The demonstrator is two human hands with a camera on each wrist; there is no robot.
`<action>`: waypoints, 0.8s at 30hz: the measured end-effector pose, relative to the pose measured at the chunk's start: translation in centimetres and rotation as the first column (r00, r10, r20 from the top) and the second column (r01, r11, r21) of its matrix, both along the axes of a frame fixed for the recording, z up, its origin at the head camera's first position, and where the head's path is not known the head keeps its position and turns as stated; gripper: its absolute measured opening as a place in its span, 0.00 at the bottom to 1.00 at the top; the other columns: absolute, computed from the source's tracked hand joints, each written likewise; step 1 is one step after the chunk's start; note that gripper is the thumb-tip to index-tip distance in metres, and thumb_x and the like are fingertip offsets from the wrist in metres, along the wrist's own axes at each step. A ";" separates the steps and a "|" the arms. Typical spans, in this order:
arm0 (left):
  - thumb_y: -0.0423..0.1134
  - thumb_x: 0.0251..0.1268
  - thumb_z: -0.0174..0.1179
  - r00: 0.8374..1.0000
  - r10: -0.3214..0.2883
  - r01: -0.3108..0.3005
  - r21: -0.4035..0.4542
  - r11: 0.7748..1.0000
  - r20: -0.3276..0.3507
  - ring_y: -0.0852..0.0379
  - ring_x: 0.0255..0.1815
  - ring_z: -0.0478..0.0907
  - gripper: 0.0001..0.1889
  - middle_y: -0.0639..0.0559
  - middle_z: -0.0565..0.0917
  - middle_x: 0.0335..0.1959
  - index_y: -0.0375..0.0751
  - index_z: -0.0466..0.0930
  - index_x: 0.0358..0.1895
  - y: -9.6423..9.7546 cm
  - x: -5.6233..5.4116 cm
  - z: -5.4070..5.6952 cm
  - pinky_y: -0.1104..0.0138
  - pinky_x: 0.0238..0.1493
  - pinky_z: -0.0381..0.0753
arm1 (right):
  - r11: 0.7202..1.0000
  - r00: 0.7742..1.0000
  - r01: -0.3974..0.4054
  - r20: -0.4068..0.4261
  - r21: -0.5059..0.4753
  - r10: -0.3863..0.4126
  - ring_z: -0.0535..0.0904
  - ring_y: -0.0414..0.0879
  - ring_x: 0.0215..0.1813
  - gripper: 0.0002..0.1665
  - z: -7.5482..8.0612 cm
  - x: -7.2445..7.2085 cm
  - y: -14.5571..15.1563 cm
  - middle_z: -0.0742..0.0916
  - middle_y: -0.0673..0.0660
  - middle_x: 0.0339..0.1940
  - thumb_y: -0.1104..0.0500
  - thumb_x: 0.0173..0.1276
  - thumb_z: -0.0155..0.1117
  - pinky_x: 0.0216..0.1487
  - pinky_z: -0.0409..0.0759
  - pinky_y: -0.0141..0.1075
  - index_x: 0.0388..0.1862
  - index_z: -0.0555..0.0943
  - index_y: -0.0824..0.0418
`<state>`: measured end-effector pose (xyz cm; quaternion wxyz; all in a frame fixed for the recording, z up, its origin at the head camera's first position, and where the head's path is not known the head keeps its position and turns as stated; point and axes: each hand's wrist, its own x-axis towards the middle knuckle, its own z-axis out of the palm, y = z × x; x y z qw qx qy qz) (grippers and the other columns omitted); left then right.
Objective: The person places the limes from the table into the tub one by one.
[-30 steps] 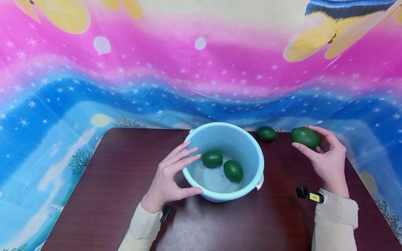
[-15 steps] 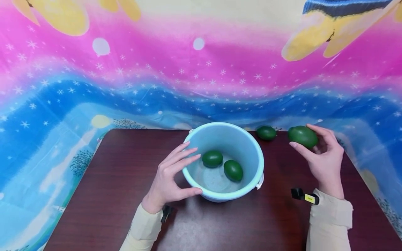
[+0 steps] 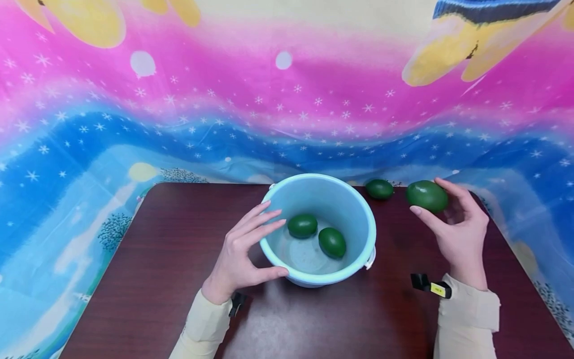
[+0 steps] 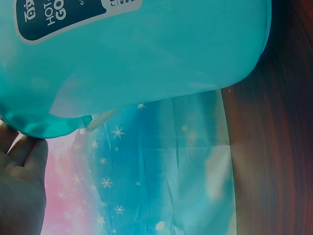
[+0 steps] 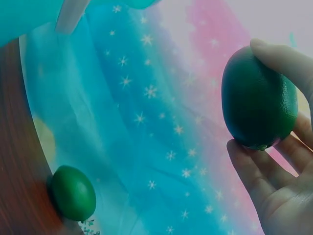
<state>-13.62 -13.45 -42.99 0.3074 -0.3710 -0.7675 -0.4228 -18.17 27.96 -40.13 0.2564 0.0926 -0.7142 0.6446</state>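
A light blue bucket (image 3: 323, 277) stands on the table with two dark green avocados on its floor, one avocado (image 3: 302, 226) to the left and another avocado (image 3: 332, 243) to the right. My left hand (image 3: 242, 252) rests at the bucket's left rim, fingers spread and nearly straight, thumb near the front rim. In the right wrist view, my right hand (image 5: 286, 186) holds an avocado (image 5: 259, 100) between thumb and fingertips. In the head view this hand is right of the bucket, raised over the table's far right part. One more avocado (image 3: 379, 189) lies at the table's back edge.
The dark brown table (image 3: 179, 239) ends at a colourful cloth (image 3: 287, 119) hanging behind it and at both sides. A white handle fitting (image 3: 370, 259) sticks out at the bucket's right side. Printed lettering (image 4: 58, 12) shows on the bucket's outer wall.
My right hand has moved slightly to the left with the avocado it holds. The left hand and the bucket have stayed in place.
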 end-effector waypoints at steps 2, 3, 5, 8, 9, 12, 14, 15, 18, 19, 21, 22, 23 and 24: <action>0.68 0.56 0.70 1.000 0.001 -0.001 0.000 1.000 0.001 0.34 0.69 0.70 0.40 0.45 0.80 0.63 0.40 0.83 0.62 0.0 0.0 0.0 0.48 0.70 0.68 | 1.000 1.000 -0.006 -0.017 -0.006 0.006 0.80 0.52 0.59 0.41 0.2 0.2 -0.3 0.80 0.66 0.63 0.83 0.50 0.74 0.56 0.79 0.27 0.66 0.78 0.69; 0.68 0.56 0.69 1.000 0.001 -0.001 0.000 1.000 0.002 0.34 0.69 0.69 0.40 0.45 0.80 0.63 0.40 0.83 0.62 0.0 0.0 0.0 0.48 0.70 0.68 | 1.000 1.000 -0.007 -0.025 -0.004 0.007 0.79 0.52 0.59 0.41 0.3 0.3 -0.5 0.81 0.66 0.63 0.83 0.50 0.74 0.57 0.79 0.28 0.66 0.78 0.69; 0.68 0.56 0.69 1.000 0.002 -0.002 0.000 1.000 0.004 0.34 0.69 0.69 0.40 0.45 0.80 0.63 0.40 0.83 0.62 0.0 0.0 0.0 0.48 0.70 0.68 | 1.000 0.999 -0.008 -0.037 0.004 0.008 0.79 0.53 0.61 0.41 0.5 0.5 -0.7 0.80 0.67 0.63 0.83 0.51 0.73 0.58 0.79 0.29 0.67 0.78 0.70; 0.68 0.56 0.69 1.000 0.001 -0.001 0.001 1.000 0.004 0.34 0.70 0.69 0.40 0.44 0.80 0.64 0.39 0.83 0.62 0.0 0.0 0.0 0.48 0.71 0.68 | 1.000 0.999 -0.002 -0.050 0.015 0.002 0.79 0.54 0.61 0.41 0.8 0.8 -1.0 0.80 0.69 0.63 0.82 0.51 0.73 0.59 0.79 0.30 0.67 0.78 0.70; 0.68 0.56 0.69 1.000 0.001 -0.001 0.001 1.000 0.004 0.34 0.70 0.69 0.40 0.44 0.80 0.64 0.38 0.83 0.62 0.0 0.0 0.0 0.48 0.71 0.68 | 1.000 0.998 -0.001 -0.055 0.013 0.002 0.79 0.54 0.62 0.41 0.8 0.8 -1.0 0.80 0.69 0.63 0.82 0.51 0.74 0.59 0.79 0.30 0.67 0.78 0.70; 0.68 0.56 0.69 1.000 0.001 -0.001 0.000 1.000 0.002 0.34 0.70 0.69 0.40 0.44 0.80 0.64 0.38 0.83 0.62 0.0 0.0 -0.1 0.48 0.71 0.67 | 1.000 0.997 -0.012 -0.082 -0.026 0.010 0.79 0.54 0.62 0.40 0.8 0.9 -1.1 0.81 0.69 0.62 0.83 0.50 0.74 0.59 0.79 0.30 0.66 0.77 0.71; 0.68 0.56 0.69 1.000 0.002 -0.002 0.001 1.000 0.001 0.34 0.70 0.69 0.40 0.44 0.80 0.63 0.37 0.83 0.61 0.0 0.0 -0.1 0.48 0.71 0.67 | 0.999 0.996 -0.016 -0.093 -0.037 0.012 0.79 0.53 0.62 0.40 0.8 1.0 -1.1 0.81 0.69 0.62 0.83 0.50 0.74 0.58 0.79 0.30 0.66 0.77 0.72; 0.68 0.56 0.69 1.000 0.003 -0.003 0.002 1.000 0.001 0.34 0.70 0.69 0.41 0.44 0.80 0.63 0.37 0.83 0.61 0.1 0.0 -0.1 0.48 0.71 0.67 | 0.999 0.995 -0.016 -0.100 -0.038 0.012 0.80 0.53 0.62 0.40 0.8 1.0 -1.2 0.81 0.69 0.62 0.83 0.50 0.74 0.58 0.79 0.30 0.66 0.77 0.72; 0.68 0.56 0.70 1.000 0.002 -0.002 0.002 1.000 0.002 0.34 0.70 0.69 0.41 0.44 0.80 0.64 0.36 0.83 0.61 0.1 -0.1 -0.1 0.48 0.71 0.68 | 1.000 0.993 -0.016 -0.114 -0.024 0.013 0.80 0.53 0.61 0.41 0.8 1.1 -1.2 0.81 0.69 0.62 0.83 0.49 0.74 0.59 0.79 0.30 0.66 0.77 0.73; 0.68 0.56 0.70 1.000 0.002 -0.002 0.002 1.000 0.001 0.34 0.70 0.69 0.41 0.44 0.80 0.64 0.36 0.83 0.61 0.1 -0.1 -0.1 0.48 0.71 0.68 | 1.000 0.993 -0.012 -0.119 -0.014 0.011 0.80 0.52 0.61 0.41 0.9 1.2 -1.3 0.81 0.69 0.62 0.83 0.49 0.74 0.59 0.79 0.30 0.66 0.77 0.73; 0.68 0.56 0.70 1.000 0.000 0.000 0.000 1.000 0.000 0.34 0.70 0.69 0.41 0.45 0.80 0.64 0.36 0.83 0.61 0.0 0.0 -0.1 0.49 0.70 0.68 | 1.000 0.991 -0.006 -0.135 0.004 0.006 0.80 0.52 0.61 0.41 1.0 1.4 -1.5 0.81 0.70 0.62 0.83 0.49 0.74 0.59 0.79 0.30 0.65 0.77 0.73; 0.67 0.56 0.70 1.000 -0.001 0.001 0.000 1.000 0.000 0.35 0.70 0.69 0.40 0.45 0.80 0.64 0.36 0.83 0.61 0.0 0.0 -0.1 0.49 0.70 0.68 | 1.000 0.990 -0.008 -0.143 0.005 0.008 0.80 0.52 0.61 0.41 1.0 1.4 -1.6 0.81 0.70 0.62 0.83 0.49 0.74 0.59 0.79 0.30 0.65 0.77 0.74; 0.67 0.56 0.70 1.000 -0.001 0.001 0.000 1.000 -0.002 0.35 0.70 0.69 0.40 0.45 0.80 0.64 0.36 0.83 0.61 0.0 0.0 -0.2 0.49 0.70 0.69 | 1.000 0.988 -0.012 -0.151 0.003 0.013 0.80 0.53 0.61 0.41 1.1 1.5 -1.8 0.81 0.70 0.62 0.83 0.49 0.74 0.59 0.79 0.30 0.65 0.77 0.74; 0.67 0.56 0.70 1.000 -0.001 0.001 0.000 1.000 -0.002 0.35 0.70 0.69 0.40 0.45 0.80 0.64 0.36 0.83 0.61 -0.1 0.0 -0.2 0.49 0.70 0.69 | 1.000 0.987 -0.014 -0.158 0.002 0.014 0.80 0.53 0.61 0.41 1.1 1.5 -1.9 0.81 0.70 0.61 0.83 0.49 0.74 0.59 0.79 0.30 0.65 0.77 0.74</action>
